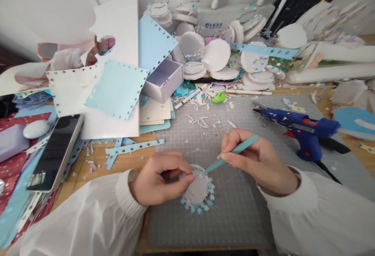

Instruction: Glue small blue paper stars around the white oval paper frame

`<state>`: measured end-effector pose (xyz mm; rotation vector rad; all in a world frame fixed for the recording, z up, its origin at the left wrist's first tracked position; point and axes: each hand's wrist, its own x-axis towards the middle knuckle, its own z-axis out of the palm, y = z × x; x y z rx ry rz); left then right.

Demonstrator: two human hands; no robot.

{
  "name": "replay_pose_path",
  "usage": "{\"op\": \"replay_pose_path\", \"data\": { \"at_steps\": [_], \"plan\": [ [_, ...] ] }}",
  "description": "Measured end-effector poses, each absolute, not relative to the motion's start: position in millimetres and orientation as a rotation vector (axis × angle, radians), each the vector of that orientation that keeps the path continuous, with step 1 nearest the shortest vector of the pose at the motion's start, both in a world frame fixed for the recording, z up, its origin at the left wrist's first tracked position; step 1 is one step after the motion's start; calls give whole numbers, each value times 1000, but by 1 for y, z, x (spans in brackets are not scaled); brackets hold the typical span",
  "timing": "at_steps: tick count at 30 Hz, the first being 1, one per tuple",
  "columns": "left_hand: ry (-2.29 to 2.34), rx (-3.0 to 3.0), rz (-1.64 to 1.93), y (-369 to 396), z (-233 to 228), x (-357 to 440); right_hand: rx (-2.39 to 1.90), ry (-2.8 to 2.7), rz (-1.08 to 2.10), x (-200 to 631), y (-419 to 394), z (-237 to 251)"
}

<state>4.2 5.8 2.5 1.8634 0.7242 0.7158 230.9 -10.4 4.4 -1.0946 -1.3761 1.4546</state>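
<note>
Though open, box (163,79) contents unclear

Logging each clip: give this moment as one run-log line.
left hand: holds round pad on cutting mat | right hand: grips tweezers, tips at pad's blue star trim | glue gun: lying right

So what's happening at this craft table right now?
A person's left hand steadies a white foam disc edged with small blue paper flowers on the grey cutting mat. The right hand grips teal tweezers, tips at the disc's rim. A blue glue gun lies on the mat to the right.
</note>
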Motion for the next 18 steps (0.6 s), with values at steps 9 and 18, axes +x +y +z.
{"op": "replay_pose_path", "data": {
  "at_steps": [9, 18],
  "plan": [
    [724, 1860, 708, 6, 3, 4, -1077, -1377, 1471, 231, -10, 3],
    [741, 1850, 688, 6, 3, 4, -1079, -1396, 1448, 231, -9, 3]
  ]
}}
